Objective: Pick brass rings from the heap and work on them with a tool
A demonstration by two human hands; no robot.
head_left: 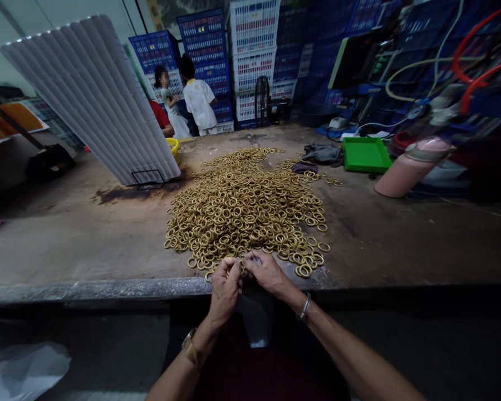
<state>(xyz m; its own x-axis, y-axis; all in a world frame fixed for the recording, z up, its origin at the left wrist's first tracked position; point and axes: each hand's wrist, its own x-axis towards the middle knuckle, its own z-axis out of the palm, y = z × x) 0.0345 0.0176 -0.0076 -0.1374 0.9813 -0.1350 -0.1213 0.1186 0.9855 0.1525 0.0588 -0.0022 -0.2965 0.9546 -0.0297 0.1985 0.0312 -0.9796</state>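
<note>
A wide heap of gold-coloured metal rings [242,209] covers the middle of the table and thins out toward the far side. At its near edge my left hand [224,289] is closed, thumb against fingers, on a gold-coloured ring that shows only in part. Close beside it is my right hand [269,274], its thumb and forefinger pinched together by the same ring. What lies between the right fingertips is too small to make out. Several loose rings [304,270] lie to the right of my right hand.
A tilted corrugated grey-white panel [96,94] stands on a black wire stand [148,178] at left. On the right are a green tray [365,154], dark gloves [323,154] and a pink bottle [413,167]. Two people and stacked crates [254,53] are behind the table.
</note>
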